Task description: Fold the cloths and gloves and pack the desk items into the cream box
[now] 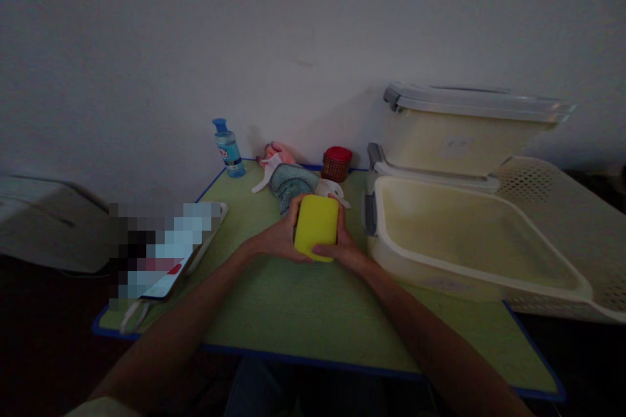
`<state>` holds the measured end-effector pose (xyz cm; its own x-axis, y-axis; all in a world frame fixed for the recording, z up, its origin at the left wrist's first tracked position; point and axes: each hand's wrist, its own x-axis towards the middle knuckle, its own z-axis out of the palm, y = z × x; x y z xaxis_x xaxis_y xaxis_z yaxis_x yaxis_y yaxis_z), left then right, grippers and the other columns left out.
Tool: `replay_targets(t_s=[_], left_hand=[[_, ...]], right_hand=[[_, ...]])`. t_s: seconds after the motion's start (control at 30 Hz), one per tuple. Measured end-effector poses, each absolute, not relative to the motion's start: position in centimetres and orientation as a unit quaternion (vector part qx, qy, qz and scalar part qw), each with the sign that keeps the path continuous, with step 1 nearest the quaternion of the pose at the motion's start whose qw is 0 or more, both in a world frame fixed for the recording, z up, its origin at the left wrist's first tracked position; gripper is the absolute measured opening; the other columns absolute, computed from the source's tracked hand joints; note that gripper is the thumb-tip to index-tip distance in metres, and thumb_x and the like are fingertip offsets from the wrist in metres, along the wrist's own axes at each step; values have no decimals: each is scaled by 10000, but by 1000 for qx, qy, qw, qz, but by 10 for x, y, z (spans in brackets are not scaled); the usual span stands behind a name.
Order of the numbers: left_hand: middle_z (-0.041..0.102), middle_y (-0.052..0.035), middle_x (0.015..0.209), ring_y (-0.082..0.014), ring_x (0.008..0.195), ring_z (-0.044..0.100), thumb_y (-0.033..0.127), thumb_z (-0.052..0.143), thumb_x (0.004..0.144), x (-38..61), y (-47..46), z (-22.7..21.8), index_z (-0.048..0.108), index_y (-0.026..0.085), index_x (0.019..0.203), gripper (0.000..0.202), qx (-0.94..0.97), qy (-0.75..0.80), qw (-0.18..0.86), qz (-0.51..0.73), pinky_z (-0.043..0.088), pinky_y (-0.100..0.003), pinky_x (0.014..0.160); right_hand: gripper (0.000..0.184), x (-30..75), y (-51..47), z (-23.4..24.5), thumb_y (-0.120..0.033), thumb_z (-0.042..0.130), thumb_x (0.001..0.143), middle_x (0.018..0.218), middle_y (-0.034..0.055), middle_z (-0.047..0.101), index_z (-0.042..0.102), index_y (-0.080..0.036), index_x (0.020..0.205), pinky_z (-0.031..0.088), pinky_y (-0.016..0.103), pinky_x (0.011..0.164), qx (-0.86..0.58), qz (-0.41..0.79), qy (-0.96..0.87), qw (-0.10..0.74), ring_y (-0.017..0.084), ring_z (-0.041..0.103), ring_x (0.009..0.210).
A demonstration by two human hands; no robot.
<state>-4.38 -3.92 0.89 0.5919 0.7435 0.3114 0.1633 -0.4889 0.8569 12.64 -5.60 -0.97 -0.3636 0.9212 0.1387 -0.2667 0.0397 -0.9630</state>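
A yellow rounded block (316,226), like a small case or sponge, is held over the middle of a green table (293,313). My left hand (280,239) wraps its left side with fingers curled over the top edge. Cupping its right and lower side is my right hand (345,249), thumb across the bottom. Both hands are closed on it. Just behind it lie a teal cloth (288,184) and a white piece (331,189).
An open cream plastic tub (469,241) stands at the right, a lidded tub (464,133) behind it, a perforated basket (562,215) beyond. A blue bottle (227,147), pink item (274,153) and red-lidded jar (337,163) line the wall. A blurred flat object (166,251) lies left.
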Motion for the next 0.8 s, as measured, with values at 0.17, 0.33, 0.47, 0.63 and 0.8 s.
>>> replay_targets(t_s=[0.17,0.33,0.47,0.63,0.8], left_hand=[[390,-135,1222,-307,1120,456,300,790,501,-50,-36,9,158,219,1263,993,777,273,446,352,437,-412,888],[395,-90,1184,-295,1120,443,301,785,510,-56,-33,7,185,237,1215,928,764,268,483,333,436,-379,866],[394,-83,1152,-279,1112,444,310,794,487,-56,-32,7,197,238,1194,928,759,275,489,331,425,-387,867],[398,-70,1122,-268,1098,441,310,795,479,-55,-32,10,237,242,1163,885,750,291,492,332,411,-376,858],[412,-37,1048,-235,1019,463,309,787,489,-56,-33,12,283,236,1092,789,743,289,499,341,426,-333,792]], right_hand=[[1202,125,-58,-5,-229,839,392,1304,84,416,164,-289,1384,396,428,955,-269,626,-579,447,239,466,1143],[1215,126,-58,-6,-223,839,385,1335,111,379,153,-237,1388,281,467,1043,-270,608,-617,420,260,370,1250],[1125,126,-57,-9,-206,811,453,1337,107,382,162,-251,1371,366,449,992,-283,590,-625,426,261,407,1222],[995,124,-58,-10,-212,796,495,1282,88,422,229,-263,1311,417,419,949,-293,572,-620,450,238,449,1176],[832,121,-58,-11,-228,793,501,1208,59,453,300,-276,1170,467,378,878,-271,602,-585,471,211,513,1092]])
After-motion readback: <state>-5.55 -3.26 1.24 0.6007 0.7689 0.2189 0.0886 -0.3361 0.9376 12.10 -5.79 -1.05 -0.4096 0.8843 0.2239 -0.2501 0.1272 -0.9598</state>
